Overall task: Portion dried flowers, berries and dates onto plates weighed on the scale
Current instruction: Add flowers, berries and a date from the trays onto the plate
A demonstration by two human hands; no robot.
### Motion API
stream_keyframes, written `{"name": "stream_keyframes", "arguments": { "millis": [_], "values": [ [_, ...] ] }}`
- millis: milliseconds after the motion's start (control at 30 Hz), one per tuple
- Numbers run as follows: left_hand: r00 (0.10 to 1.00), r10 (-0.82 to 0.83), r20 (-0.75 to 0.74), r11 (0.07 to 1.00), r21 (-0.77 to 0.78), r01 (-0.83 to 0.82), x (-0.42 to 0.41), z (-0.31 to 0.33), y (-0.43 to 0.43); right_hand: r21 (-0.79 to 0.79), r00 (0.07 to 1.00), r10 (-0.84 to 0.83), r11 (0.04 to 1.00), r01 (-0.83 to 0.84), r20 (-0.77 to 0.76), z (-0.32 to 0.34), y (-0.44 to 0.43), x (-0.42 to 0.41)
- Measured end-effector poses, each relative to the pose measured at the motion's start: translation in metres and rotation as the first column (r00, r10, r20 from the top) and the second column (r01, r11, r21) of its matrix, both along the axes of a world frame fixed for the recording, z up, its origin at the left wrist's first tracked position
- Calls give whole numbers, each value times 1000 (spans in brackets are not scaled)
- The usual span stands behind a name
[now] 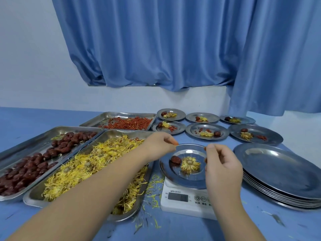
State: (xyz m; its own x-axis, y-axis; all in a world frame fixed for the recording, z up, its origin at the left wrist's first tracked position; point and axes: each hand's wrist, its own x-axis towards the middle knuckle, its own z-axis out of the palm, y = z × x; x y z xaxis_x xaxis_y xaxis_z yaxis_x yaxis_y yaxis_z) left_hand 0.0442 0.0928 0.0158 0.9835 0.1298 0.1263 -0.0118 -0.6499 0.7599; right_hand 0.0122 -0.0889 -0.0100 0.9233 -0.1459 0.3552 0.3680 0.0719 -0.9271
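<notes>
Pinching berries (175, 143), the left hand (156, 144) is filling the near plate (173, 178); six far plates (192, 130) are sitting done; right hand (222, 166) grip, cannot tell.

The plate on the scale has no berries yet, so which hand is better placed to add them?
Left: the left hand pinches an orange-red berry over the plate's far rim, on the berry tray's side. The right hand shows no berries.
</notes>
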Motion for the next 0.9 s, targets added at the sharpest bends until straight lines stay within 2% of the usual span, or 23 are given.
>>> {"name": "stream_keyframes", "arguments": {
  "millis": [167,233,333,433,500,567,733,900],
  "values": [
    [995,82,60,995,45,-85,-5,23,31,81,996,89,993,-89,4,0,2,-3],
    [991,119,63,988,89,-125,-2,29,49,61,985,172,983,-172,-1,10,4,4],
    [976,202,75,975,83,-208,11,35,82,-133,953,304,944,-302,-7,41,9,32],
    [942,325,87,944,26,-328,30,34,120,-406,904,424,818,-407,-52,71,15,68],
    [909,409,79,913,-43,-406,45,30,144,-543,893,445,733,-410,-74,79,22,88],
    [890,452,64,891,-69,-448,61,24,164,-628,909,414,695,-351,-50,76,30,107],
    [897,439,55,867,238,-438,110,13,194,-647,934,354,699,-306,-59,54,41,140],
    [935,324,-145,854,470,-223,161,-2,196,-648,942,330,707,-285,-56,46,38,158]
  ]
}}
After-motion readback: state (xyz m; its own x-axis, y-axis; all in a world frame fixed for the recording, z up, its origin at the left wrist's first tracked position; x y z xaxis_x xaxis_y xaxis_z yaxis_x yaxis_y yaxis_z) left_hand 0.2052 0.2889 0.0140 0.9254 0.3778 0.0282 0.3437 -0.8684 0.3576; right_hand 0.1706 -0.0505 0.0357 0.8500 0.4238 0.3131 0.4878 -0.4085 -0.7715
